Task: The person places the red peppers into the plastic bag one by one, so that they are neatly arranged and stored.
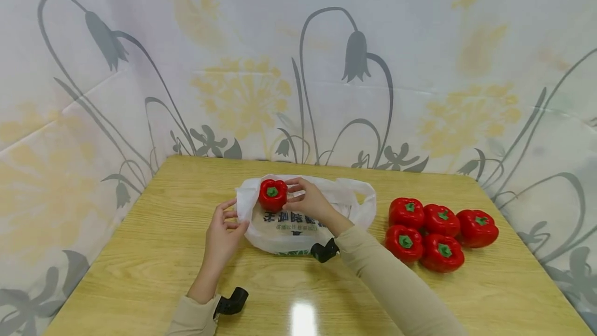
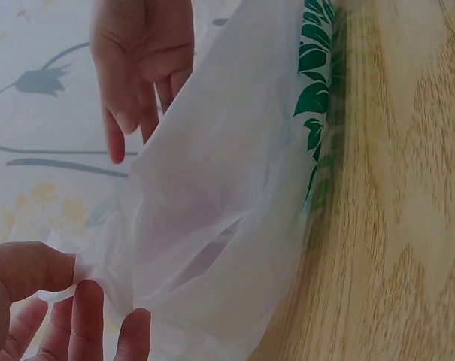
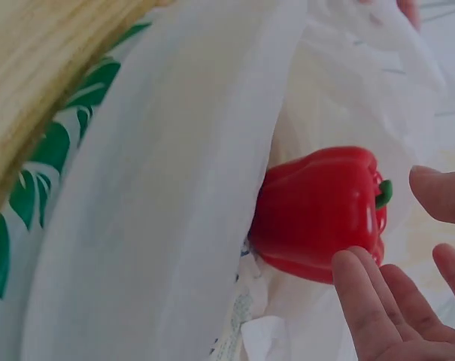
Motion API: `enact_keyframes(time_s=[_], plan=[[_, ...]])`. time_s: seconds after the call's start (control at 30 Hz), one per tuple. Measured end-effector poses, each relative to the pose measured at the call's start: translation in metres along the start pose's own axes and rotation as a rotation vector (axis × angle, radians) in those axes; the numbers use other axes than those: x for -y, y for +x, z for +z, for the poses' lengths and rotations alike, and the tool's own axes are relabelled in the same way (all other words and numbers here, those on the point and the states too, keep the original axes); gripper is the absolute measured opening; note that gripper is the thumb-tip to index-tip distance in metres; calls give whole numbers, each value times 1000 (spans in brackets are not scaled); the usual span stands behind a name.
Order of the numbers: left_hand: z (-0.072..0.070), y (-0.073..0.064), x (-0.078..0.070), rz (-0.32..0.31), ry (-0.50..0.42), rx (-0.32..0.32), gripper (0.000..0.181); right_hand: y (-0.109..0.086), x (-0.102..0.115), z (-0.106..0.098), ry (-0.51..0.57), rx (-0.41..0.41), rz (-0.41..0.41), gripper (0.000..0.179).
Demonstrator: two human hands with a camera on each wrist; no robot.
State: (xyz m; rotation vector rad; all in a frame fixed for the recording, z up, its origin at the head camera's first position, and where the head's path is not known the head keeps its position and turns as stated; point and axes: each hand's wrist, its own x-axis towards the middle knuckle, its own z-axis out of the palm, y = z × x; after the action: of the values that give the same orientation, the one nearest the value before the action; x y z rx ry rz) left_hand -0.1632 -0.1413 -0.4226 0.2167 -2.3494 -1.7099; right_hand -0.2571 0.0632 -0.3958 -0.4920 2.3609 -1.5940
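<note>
At the left, my left grip point(image 1: 225, 235) is closed to a pinch, thumb and fingers holding the edge of the white plastic bag point(image 1: 272, 240) on the tabletop point(image 1: 154, 232). Next to it, one red pepper point(image 1: 272, 195) sits inside the bag's opening, green stem facing me. Just right of that, my right grip point(image 1: 313, 202) is spread, thumb apart from loose fingers beside the pepper; whether a fingertip touches it, I cannot tell. Farther right, five more peppers point(image 1: 441, 220) stand clustered.
</note>
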Motion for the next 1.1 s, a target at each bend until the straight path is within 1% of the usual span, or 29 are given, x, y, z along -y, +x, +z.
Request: enact_keyframes(time_s=[0.17,0.3,0.47,0.67,0.87,1.1], plan=[[-2,0,0,-6,-7,0,55,-12,3,0,86,7,-1,54],[-2,-1,0,-6,-9,9,55,-19,4,-1,119,5,-11,52],[-2,-1,-1,-6,-8,11,55,-27,5,-3,128,-9,-52,50],[-1,0,-2,3,-4,4,54,-42,12,-5,132,-15,-104,47],[-2,-2,-3,-8,-8,11,54,-55,18,-6,179,-6,-148,43],[-2,-2,-3,-15,-10,17,54,-71,18,-11,213,-32,-166,39]])
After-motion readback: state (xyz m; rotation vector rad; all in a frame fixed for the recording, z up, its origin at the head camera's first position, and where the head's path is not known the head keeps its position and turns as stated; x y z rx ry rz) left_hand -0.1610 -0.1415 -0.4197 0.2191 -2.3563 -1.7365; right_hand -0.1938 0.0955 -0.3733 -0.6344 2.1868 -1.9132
